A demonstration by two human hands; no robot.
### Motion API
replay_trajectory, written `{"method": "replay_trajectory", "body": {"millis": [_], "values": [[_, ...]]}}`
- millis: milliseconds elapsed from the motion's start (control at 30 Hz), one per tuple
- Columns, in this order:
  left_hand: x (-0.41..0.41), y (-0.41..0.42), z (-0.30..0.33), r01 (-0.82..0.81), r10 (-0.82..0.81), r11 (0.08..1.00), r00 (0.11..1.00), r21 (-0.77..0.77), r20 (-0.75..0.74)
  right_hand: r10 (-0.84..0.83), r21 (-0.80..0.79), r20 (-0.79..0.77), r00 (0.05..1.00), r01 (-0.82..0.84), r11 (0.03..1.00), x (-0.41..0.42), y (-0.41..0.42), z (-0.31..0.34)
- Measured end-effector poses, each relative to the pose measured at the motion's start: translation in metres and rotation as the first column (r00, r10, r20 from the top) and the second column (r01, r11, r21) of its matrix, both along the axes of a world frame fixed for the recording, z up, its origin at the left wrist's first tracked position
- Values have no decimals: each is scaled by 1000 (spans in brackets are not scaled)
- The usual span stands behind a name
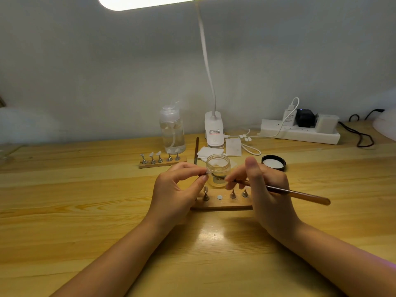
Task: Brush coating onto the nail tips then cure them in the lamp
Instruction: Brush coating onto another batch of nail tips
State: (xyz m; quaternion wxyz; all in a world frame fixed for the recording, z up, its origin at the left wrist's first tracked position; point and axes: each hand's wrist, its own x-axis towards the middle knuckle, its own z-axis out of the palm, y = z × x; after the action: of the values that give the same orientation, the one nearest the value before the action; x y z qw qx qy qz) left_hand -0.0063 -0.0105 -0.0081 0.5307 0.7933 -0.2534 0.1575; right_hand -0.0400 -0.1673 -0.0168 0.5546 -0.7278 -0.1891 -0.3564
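Observation:
My left hand (177, 189) pinches a small clear nail tip (207, 172) between thumb and forefinger, just left of an open glass jar (218, 168). My right hand (265, 189) grips a brown wooden brush (295, 192), whose bristle end points left toward the nail tip in front of the jar. Below both hands lies a wooden holder (222, 203) with metal stands and one bare white magnet spot. A second wooden holder (160, 162) farther back carries several nail tips on stands. A curing lamp's white edge (385, 125) shows at the far right.
The jar's black lid (273, 162) lies to its right. Behind stand a clear pump bottle (171, 129), a white desk lamp base (214, 130), white wipes (233, 146), a dark stick (196, 150) and a power strip (300, 131) with cables.

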Motion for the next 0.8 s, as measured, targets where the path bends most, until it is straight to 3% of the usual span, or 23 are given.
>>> {"method": "replay_trajectory", "body": {"millis": [200, 800], "values": [[1, 0, 0, 8, -8, 1000, 1000, -24, 0, -6, 116, -52, 999, 12, 993, -1, -1, -1], [2, 2, 0, 1, 0, 1000, 998, -28, 61, -72, -133, 75, 995, 81, 988, 1, 2, -2]]}}
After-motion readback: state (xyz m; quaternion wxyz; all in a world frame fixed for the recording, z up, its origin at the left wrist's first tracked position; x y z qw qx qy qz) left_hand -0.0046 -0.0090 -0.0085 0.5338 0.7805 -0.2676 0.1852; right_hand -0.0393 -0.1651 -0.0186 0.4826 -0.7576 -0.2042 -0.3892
